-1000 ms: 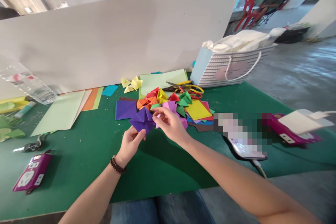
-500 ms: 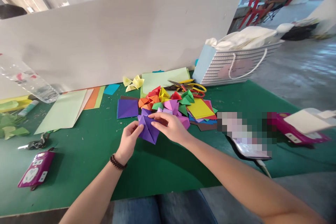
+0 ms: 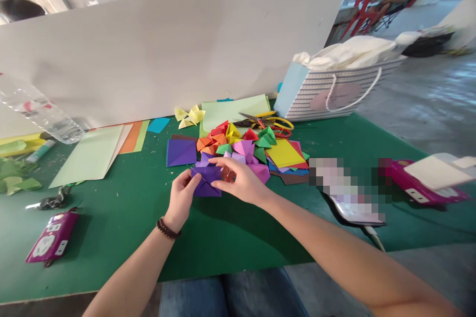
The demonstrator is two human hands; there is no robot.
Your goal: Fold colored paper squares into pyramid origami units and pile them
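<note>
Pinching creased, straight-edged purple origami paper [image 3: 206,187] in left grip [image 3: 181,194]; touching its right edge with right grip [image 3: 243,182], unclear if clasping. Leaving open room toward front edge of desk [image 3: 230,242].

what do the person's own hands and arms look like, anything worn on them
The left hand and right hand are both ungloved, and no sleeve shows on either arm. A dark brown bracelet, apparently beaded and in more than one row, circles the left wrist. Nothing is visible on the right wrist.
</note>
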